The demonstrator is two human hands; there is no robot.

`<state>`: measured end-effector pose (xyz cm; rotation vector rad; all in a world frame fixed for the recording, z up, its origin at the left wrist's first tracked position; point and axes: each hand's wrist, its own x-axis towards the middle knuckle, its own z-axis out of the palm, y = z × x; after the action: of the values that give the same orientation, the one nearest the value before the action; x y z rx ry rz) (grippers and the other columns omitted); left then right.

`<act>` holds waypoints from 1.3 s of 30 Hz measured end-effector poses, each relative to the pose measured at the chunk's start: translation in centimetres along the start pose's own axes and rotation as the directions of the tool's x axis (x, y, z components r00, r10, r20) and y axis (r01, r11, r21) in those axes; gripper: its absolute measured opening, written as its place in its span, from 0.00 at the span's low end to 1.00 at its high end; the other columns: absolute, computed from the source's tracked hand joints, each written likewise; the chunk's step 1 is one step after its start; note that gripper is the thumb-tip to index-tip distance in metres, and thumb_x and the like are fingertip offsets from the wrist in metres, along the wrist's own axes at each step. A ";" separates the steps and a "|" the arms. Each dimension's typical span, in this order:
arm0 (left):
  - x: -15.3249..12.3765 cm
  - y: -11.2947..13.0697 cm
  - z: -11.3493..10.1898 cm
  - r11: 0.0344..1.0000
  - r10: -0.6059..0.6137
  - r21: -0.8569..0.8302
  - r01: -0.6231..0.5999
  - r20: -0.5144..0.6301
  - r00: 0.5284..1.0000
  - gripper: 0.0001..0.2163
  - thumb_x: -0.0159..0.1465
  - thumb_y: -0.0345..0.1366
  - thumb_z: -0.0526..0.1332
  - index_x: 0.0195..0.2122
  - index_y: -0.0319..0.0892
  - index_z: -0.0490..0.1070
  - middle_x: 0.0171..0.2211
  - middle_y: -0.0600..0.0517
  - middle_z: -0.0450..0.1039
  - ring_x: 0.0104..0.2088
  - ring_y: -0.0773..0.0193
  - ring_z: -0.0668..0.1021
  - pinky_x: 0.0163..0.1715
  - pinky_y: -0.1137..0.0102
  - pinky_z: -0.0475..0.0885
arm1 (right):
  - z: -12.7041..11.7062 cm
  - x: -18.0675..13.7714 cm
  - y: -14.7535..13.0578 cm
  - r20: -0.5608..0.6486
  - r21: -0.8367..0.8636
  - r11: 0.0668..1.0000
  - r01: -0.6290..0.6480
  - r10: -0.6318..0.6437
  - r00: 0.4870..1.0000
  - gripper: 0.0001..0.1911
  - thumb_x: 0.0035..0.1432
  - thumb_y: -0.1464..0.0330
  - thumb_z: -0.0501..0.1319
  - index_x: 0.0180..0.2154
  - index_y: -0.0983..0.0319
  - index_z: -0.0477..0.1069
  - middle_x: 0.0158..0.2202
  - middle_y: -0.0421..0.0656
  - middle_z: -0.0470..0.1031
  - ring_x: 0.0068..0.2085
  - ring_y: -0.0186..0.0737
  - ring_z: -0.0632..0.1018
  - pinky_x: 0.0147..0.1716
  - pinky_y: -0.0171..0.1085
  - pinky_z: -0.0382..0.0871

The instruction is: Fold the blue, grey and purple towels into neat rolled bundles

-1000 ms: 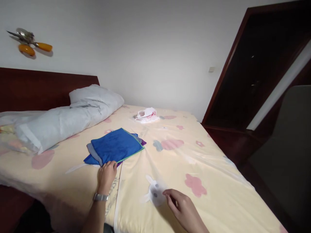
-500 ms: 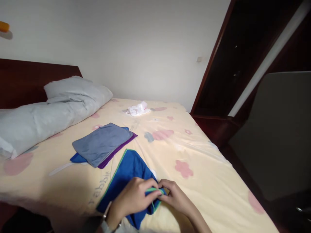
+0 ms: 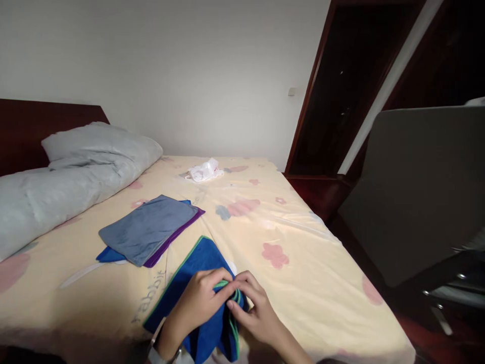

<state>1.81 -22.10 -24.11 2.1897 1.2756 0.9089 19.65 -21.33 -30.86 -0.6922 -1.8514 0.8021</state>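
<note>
A blue cloth with green edging (image 3: 202,258) lies partly flat on the bed, its near side bunched up between my hands. My left hand (image 3: 204,298) pinches the gathered edge, thumb pointing right. Close against it, my right hand (image 3: 253,306) grips the same edge, thumb below and fingers above. Several green-edged folds show between the thumbs, and a loose part hangs toward me. To the left rests a stack of cloths, with a grey cloth (image 3: 147,227) on top, a purple cloth (image 3: 172,240) beneath it and blue corners (image 3: 109,255) poking out.
The bed has a cream patterned sheet (image 3: 310,283). A grey quilt (image 3: 87,167) is heaped at the left by the dark headboard (image 3: 45,126). A crumpled white plastic bag (image 3: 205,171) lies toward the wall. Beyond the bed's right edge stands a dark grey panel (image 3: 420,187).
My hands have drawn more of the blue cloth's edge together, and more green-edged folds show between them. My right hand has turned inward. The view has swung slightly right.
</note>
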 end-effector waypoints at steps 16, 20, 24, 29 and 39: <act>-0.2 0.1 -0.1 0.990 -0.028 0.141 0.019 0.064 0.998 0.09 0.68 0.40 0.56 0.33 0.45 0.70 0.28 0.56 0.76 0.29 0.68 0.78 0.30 0.75 0.64 | -1.1 0.0 -0.5 0.094 -0.116 0.991 0.063 -0.052 0.994 0.14 0.63 0.73 0.55 0.48 0.59 0.74 0.38 0.45 0.74 0.36 0.38 0.76 0.36 0.35 0.70; -0.5 0.5 0.1 0.976 0.036 0.212 -0.057 0.103 0.994 0.06 0.67 0.40 0.58 0.34 0.46 0.71 0.27 0.57 0.77 0.27 0.67 0.78 0.28 0.73 0.63 | -1.5 0.1 -0.3 0.106 -0.213 0.977 0.032 -0.010 0.994 0.14 0.59 0.76 0.57 0.43 0.58 0.75 0.40 0.44 0.75 0.37 0.37 0.76 0.35 0.33 0.70; -0.7 0.4 0.1 0.969 0.076 0.230 -0.091 0.076 0.994 0.08 0.67 0.40 0.58 0.32 0.46 0.72 0.27 0.56 0.78 0.27 0.67 0.79 0.29 0.73 0.64 | -2.0 0.2 -0.8 0.108 -0.171 0.985 -0.005 0.024 0.994 0.13 0.57 0.75 0.60 0.44 0.58 0.73 0.40 0.44 0.74 0.39 0.38 0.76 0.38 0.34 0.70; -0.6 0.5 0.0 0.969 0.090 0.225 -0.105 0.075 0.993 0.08 0.67 0.40 0.59 0.33 0.47 0.74 0.27 0.56 0.78 0.28 0.66 0.79 0.29 0.73 0.64 | -1.4 -0.2 -0.5 0.140 -0.283 0.959 0.024 0.016 0.990 0.09 0.60 0.74 0.57 0.42 0.58 0.71 0.39 0.44 0.74 0.38 0.39 0.76 0.34 0.34 0.69; -0.5 0.2 -0.1 0.910 0.141 0.363 -0.201 0.186 0.972 0.15 0.68 0.44 0.58 0.27 0.47 0.77 0.24 0.56 0.75 0.26 0.67 0.77 0.26 0.70 0.58 | -1.6 -0.5 1.9 -0.050 -0.425 0.834 -0.351 0.365 0.930 0.04 0.56 0.73 0.60 0.35 0.59 0.70 0.32 0.40 0.75 0.31 0.40 0.77 0.31 0.35 0.68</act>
<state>1.70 -22.63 -24.08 2.6518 1.2830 0.5683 21.59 -20.16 -32.13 -1.3478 -1.9769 0.6391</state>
